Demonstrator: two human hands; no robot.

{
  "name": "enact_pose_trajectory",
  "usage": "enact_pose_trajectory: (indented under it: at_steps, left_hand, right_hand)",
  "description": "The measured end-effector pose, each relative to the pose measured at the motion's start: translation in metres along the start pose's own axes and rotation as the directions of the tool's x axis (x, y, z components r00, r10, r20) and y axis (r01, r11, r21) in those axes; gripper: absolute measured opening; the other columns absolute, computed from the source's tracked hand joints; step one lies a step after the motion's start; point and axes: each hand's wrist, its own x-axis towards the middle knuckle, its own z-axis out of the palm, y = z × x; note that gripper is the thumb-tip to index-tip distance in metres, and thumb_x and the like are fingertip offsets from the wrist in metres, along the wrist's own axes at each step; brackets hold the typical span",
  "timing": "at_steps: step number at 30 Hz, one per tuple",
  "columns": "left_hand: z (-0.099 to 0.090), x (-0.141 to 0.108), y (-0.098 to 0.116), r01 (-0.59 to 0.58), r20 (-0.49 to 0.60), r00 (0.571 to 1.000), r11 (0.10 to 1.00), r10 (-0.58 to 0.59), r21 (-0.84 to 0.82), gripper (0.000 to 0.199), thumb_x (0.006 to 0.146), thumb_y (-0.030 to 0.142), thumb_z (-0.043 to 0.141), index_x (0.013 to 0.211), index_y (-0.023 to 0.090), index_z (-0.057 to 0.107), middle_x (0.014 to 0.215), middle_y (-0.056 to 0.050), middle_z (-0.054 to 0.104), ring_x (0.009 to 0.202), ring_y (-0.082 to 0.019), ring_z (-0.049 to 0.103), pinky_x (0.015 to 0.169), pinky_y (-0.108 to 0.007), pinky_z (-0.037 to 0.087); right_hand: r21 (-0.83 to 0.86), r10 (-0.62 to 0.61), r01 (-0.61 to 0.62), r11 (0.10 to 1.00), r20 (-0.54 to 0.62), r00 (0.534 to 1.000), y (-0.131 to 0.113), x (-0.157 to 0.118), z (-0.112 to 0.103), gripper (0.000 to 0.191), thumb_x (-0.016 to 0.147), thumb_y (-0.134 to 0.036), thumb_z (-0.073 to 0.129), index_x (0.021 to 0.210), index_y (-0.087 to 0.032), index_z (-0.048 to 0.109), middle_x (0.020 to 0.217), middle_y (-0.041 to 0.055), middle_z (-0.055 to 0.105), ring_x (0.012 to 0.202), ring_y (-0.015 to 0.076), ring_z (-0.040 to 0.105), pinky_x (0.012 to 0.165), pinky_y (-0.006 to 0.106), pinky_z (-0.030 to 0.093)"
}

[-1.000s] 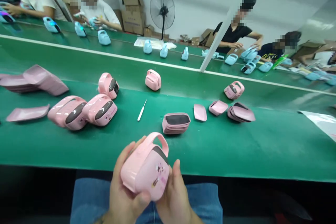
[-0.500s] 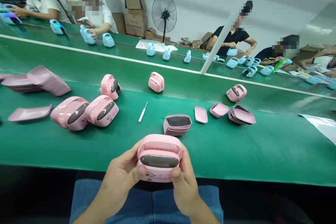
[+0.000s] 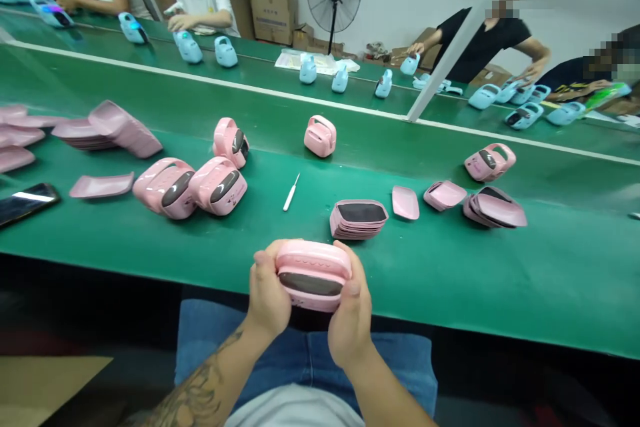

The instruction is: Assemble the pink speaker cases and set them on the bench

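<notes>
A pink handled device with a dark oval front window (image 3: pixel 313 283) is held between both hands above the table's near edge. My left hand (image 3: pixel 270 293) grips its left side, thumb raised along the edge. On the right side, my right hand (image 3: pixel 353 307) is closed with the thumb near the front corner. The device's underside and back are hidden. Just beyond it stands a stack of pink panels with a dark top (image 3: pixel 359 213). A white thin-tipped hand tool (image 3: pixel 291 193) lies further left on the green table (image 3: pixel 430 293).
Similar pink devices stand at left (image 3: pixel 219 187), back (image 3: pixel 320 136) and right (image 3: pixel 490 162). Pink panel stacks (image 3: pixel 125 130) and a phone (image 3: pixel 27 203) lie at left, loose panels (image 3: pixel 405 203) at right. Beyond a low divider (image 3: pixel 210 81), people handle blue devices (image 3: pixel 226 51).
My hands have tipped the device so its handle top faces me more, and the left thumb has moved up off the front. The view has shifted left and down.
</notes>
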Motion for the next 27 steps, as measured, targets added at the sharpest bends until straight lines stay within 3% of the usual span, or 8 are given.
enact_pose_trajectory:
  at_steps: [6, 10, 15, 18, 20, 22, 24, 27]
  left_hand:
    - [-0.002, 0.006, -0.012, -0.364, 0.046, 0.931, 0.913, 0.362, 0.183, 0.083, 0.104, 0.083, 0.032, 0.105, 0.017, 0.082, 0.104, -0.015, 0.080, 0.099, -0.030, 0.075, 0.086, -0.040, 0.058]
    - [0.001, 0.018, -0.025, -0.393, -0.015, 0.918, 0.916, 0.396, 0.082, 0.082, 0.098, 0.088, 0.042, 0.095, 0.017, 0.083, 0.095, -0.014, 0.077, 0.091, -0.029, 0.074, 0.081, -0.040, 0.057]
    - [0.005, 0.024, -0.026, -0.265, -0.111, 0.957, 0.964, 0.267, 0.030, 0.084, 0.099, 0.088, 0.037, 0.087, 0.017, 0.080, 0.085, -0.012, 0.079, 0.083, -0.028, 0.075, 0.075, -0.038, 0.057]
    - [0.006, 0.021, -0.009, -0.002, -0.119, 0.993, 0.988, -0.016, -0.152, 0.077, 0.097, 0.086, 0.045, 0.082, 0.017, 0.076, 0.074, -0.010, 0.077, 0.080, -0.030, 0.077, 0.072, -0.038, 0.059]
    - [0.007, 0.019, 0.005, 0.166, -0.091, 0.974, 0.931, -0.205, -0.324, 0.068, 0.095, 0.079, 0.050, 0.081, 0.017, 0.075, 0.074, -0.009, 0.078, 0.086, -0.032, 0.080, 0.079, -0.041, 0.063]
    - [0.007, 0.019, 0.016, 0.252, -0.069, 0.949, 0.870, -0.309, -0.423, 0.056, 0.096, 0.067, 0.051, 0.083, 0.018, 0.075, 0.077, -0.009, 0.079, 0.093, -0.034, 0.081, 0.087, -0.045, 0.064]
    - [0.007, 0.020, 0.024, 0.307, -0.064, 0.925, 0.834, -0.375, -0.459, 0.048, 0.097, 0.058, 0.049, 0.083, 0.018, 0.074, 0.079, -0.009, 0.081, 0.099, -0.035, 0.082, 0.094, -0.047, 0.064]
    - [0.005, 0.017, 0.033, 0.389, 0.000, 0.899, 0.798, -0.438, -0.459, 0.049, 0.099, 0.053, 0.044, 0.086, 0.017, 0.075, 0.091, -0.013, 0.083, 0.112, -0.038, 0.080, 0.101, -0.053, 0.063]
  right_hand:
    - [-0.115, -0.203, 0.185, 0.976, -0.170, 0.964, 0.007, 0.016, 0.015, 0.060, 0.111, -0.065, 0.037, 0.121, -0.020, 0.075, 0.112, 0.0120, 0.079, 0.103, 0.0281, 0.076, 0.087, 0.043, 0.060]
    - [-0.118, -0.249, 0.229, 0.966, -0.195, 0.949, 0.019, 0.027, 0.019, 0.064, 0.106, -0.073, 0.042, 0.112, -0.019, 0.076, 0.106, 0.0128, 0.077, 0.099, 0.0297, 0.075, 0.086, 0.045, 0.058]
    - [-0.047, -0.174, 0.168, 0.985, -0.204, 0.963, 0.027, 0.025, 0.028, 0.068, 0.107, -0.073, 0.035, 0.114, -0.019, 0.076, 0.107, 0.0124, 0.079, 0.101, 0.0301, 0.076, 0.090, 0.047, 0.059]
    - [0.119, 0.003, 0.016, 0.993, -0.154, 0.988, 0.017, 0.012, 0.029, 0.084, 0.112, -0.063, 0.003, 0.128, -0.019, 0.073, 0.119, 0.0139, 0.080, 0.110, 0.0308, 0.078, 0.093, 0.050, 0.062]
    - [0.231, 0.110, -0.095, 0.968, -0.050, 0.993, 0.008, 0.001, 0.025, 0.087, 0.111, -0.063, -0.002, 0.143, -0.021, 0.067, 0.140, 0.0151, 0.075, 0.131, 0.0330, 0.072, 0.107, 0.055, 0.058]
    - [0.206, 0.067, -0.074, 0.976, 0.040, 0.997, -0.002, -0.006, 0.018, 0.078, 0.112, -0.067, 0.011, 0.155, -0.024, 0.060, 0.158, 0.0137, 0.064, 0.149, 0.0344, 0.059, 0.122, 0.059, 0.048]
    - [0.047, -0.083, 0.078, 0.996, 0.111, 0.990, -0.010, -0.009, 0.010, 0.070, 0.110, -0.069, 0.035, 0.163, -0.026, 0.052, 0.163, 0.0138, 0.058, 0.151, 0.0360, 0.055, 0.127, 0.061, 0.043]
    - [-0.139, -0.154, 0.179, 0.974, 0.178, 0.972, -0.018, -0.006, 0.003, 0.087, 0.095, -0.064, 0.074, 0.168, -0.027, 0.045, 0.162, 0.0161, 0.058, 0.147, 0.0390, 0.058, 0.125, 0.063, 0.045]
